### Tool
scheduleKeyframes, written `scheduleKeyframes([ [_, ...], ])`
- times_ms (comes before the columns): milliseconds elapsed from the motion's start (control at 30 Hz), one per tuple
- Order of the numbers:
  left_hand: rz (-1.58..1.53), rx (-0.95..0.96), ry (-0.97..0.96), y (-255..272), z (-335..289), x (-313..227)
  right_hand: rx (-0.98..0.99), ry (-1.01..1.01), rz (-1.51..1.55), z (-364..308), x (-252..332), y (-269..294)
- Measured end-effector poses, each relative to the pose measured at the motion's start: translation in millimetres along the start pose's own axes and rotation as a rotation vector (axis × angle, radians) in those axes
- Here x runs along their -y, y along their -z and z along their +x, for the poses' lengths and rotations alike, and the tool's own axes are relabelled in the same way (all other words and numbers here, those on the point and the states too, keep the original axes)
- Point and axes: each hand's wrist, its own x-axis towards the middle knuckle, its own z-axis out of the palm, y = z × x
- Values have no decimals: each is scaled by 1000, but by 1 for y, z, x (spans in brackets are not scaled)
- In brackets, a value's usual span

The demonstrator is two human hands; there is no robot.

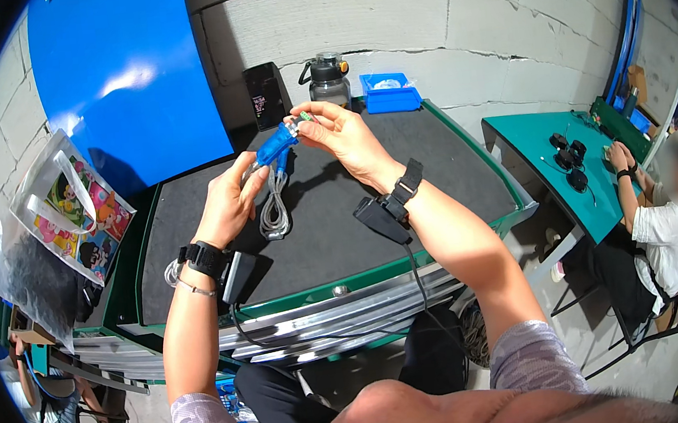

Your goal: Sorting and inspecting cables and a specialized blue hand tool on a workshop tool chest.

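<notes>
Above the dark mat of the workbench, my left hand (pixel 228 198) grips a translucent blue cable adapter (pixel 273 147) by its near end, thumb and fingers closed round it. My right hand (pixel 355 142) pinches the far end, where a metal connector and a small green terminal block (pixel 307 116) show between the fingertips. How the green block joins the connector is partly hidden by the fingers. A bundled grey cable (pixel 275 211) lies on the mat just below the adapter. Each wrist wears a black strap with a small black box.
Behind my hands stand a black box (pixel 266 95), a water bottle (pixel 329 82) and a blue parts bin (pixel 389 95). At left are a blue panel (pixel 135 76) and a printed tote bag (pixel 78 210). A person sits at a green table (pixel 544 153) on the right.
</notes>
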Motion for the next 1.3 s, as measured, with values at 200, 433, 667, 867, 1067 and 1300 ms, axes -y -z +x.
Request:
scheduleKeyframes([
  [200,13,4,-7,0,0,3,2,-15,-28,-1,0,0],
  [433,66,14,-51,1,2,4,-1,42,-70,0,-3,1],
  [667,59,36,6,2,-1,1,0,-29,-50,0,-1,2],
  [867,74,75,0,4,0,1,5,-37,-32,1,-2,1],
  [1067,38,96,-5,4,-1,5,-4,-36,-66,1,-3,2],
  [1300,99,51,-141,2,1,8,7,-25,-57,0,-5,2],
])
